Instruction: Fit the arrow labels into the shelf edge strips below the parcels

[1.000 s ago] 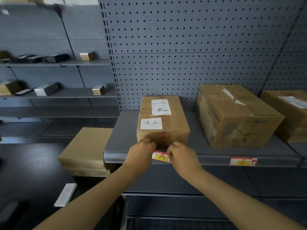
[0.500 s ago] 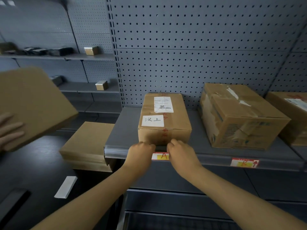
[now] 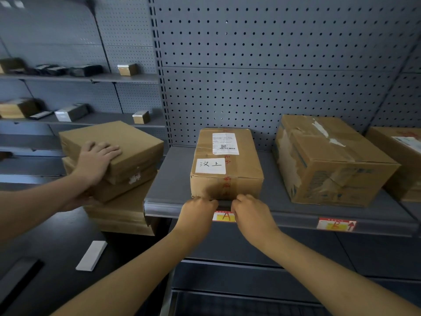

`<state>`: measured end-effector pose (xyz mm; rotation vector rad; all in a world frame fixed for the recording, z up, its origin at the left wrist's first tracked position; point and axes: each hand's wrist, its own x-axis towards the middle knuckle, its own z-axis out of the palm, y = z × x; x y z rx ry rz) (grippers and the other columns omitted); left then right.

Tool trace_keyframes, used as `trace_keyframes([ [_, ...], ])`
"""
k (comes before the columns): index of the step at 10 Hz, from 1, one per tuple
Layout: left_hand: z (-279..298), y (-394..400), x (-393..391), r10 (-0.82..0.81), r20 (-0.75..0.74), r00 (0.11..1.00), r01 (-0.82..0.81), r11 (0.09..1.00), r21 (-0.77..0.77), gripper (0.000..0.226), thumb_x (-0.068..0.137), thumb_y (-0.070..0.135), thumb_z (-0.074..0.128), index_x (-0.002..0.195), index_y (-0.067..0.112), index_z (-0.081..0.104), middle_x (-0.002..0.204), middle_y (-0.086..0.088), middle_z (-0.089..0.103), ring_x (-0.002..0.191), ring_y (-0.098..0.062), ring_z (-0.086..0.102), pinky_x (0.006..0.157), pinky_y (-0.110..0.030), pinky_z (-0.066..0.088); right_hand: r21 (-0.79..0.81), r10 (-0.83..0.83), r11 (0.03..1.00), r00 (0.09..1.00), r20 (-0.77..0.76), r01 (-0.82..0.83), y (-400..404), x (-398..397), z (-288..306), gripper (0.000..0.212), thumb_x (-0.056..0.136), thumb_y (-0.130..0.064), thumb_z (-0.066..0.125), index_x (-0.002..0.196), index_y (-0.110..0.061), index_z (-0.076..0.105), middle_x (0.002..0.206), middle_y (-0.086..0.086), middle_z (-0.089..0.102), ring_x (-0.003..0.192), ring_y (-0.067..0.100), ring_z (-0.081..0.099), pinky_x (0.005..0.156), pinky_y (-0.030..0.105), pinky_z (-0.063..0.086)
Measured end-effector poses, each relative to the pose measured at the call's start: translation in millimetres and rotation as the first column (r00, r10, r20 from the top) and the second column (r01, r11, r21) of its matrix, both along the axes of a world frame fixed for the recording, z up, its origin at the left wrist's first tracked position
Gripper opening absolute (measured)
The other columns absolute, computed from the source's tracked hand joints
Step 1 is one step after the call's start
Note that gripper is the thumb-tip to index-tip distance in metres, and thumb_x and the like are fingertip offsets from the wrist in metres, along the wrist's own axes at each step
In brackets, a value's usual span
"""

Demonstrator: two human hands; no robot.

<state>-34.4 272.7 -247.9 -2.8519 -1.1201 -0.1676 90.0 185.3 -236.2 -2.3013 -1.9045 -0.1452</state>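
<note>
Here, at the far left, another person's hand [image 3: 96, 159] is resting flat on the top flat carton [image 3: 109, 149] of a stack beside the shelf, and a white slip [image 3: 91, 255] is lying on the dark surface below it. Moving right, the wearer's left hand [image 3: 197, 212] and right hand [image 3: 251, 213] are both curling onto the shelf edge strip [image 3: 173, 207] directly below the taped parcel [image 3: 226, 165]. Their fingertips are pinching the two ends of the arrow label [image 3: 224, 216], which is sitting in the strip between them. Only the label's middle is showing, so how deep it sits in the channel cannot be told. The step in hand seems to be seating this label; I judge the next move is calling for an even press along its top and bottom edges so both catch under the strip's lips, then letting go without dragging it sideways.

On the writing: the parcel is carrying a white sticker handwritten "汉上" and, behind it, a printed shipping slip with a barcode and QR code, too small to read. The held label is showing a red "A" on yellow. Further right, below the battered carton [image 3: 328, 160], a second label [image 3: 336, 225] is already sitting in the strip, bearing a red letter I cannot read surely and a red upward arrow.
</note>
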Motion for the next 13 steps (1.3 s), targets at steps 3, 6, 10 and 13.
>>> trace_keyframes([
  [3,2.4,-0.8,-1.3,-0.031,0.031,0.999,0.031,0.999,-0.005,0.021,0.092,0.001,0.054,0.103,0.014,0.064,0.102,-0.007,0.067,0.088,-0.024,0.065,0.077,-0.031,0.054,-0.013,-0.009,1.000,1.000,0.022,0.009,-1.2,-1.5,2.3,0.024,0.088,-0.003,0.056,0.109,-0.013,0.058,0.112,0.006,0.058,0.100,0.022,0.056,0.078,0.031,0.047],
  [6,2.6,-7.2,-2.1,-0.025,0.020,0.999,0.025,1.000,0.012,0.024,0.094,0.006,0.054,0.114,0.016,0.060,0.114,-0.007,0.063,0.097,-0.022,0.062,0.084,-0.031,0.052,0.000,-0.041,0.999,0.999,0.000,0.041,-7.6,-2.6,-1.4,0.028,0.090,-0.005,0.055,0.117,-0.016,0.057,0.117,0.004,0.056,0.105,0.020,0.054,0.085,0.032,0.049],
  [10,9.0,-40.3,3.4,-0.026,-0.062,0.998,0.029,0.998,0.052,0.042,0.087,0.005,0.060,0.126,0.015,0.049,0.134,-0.009,0.043,0.118,-0.026,0.049,0.096,-0.036,0.044,0.047,-0.100,0.993,0.975,-0.200,0.111,-56.2,15.9,3.1,0.026,0.092,-0.007,0.050,0.109,-0.016,0.067,0.116,0.002,0.059,0.110,0.019,0.053,0.086,0.032,0.048],
  [13,50.4,-107.2,24.8,0.023,0.066,0.998,-0.026,0.999,0.045,0.035,0.090,0.007,0.053,0.123,0.018,0.055,0.123,-0.005,0.059,0.107,-0.024,0.059,0.088,-0.033,0.050,0.578,0.173,0.804,0.876,-0.450,0.139,-219.8,77.7,120.6,0.017,0.085,-0.024,0.066,0.092,-0.038,0.072,0.091,-0.020,0.072,0.087,-0.005,0.065,0.076,0.008,0.050],
])
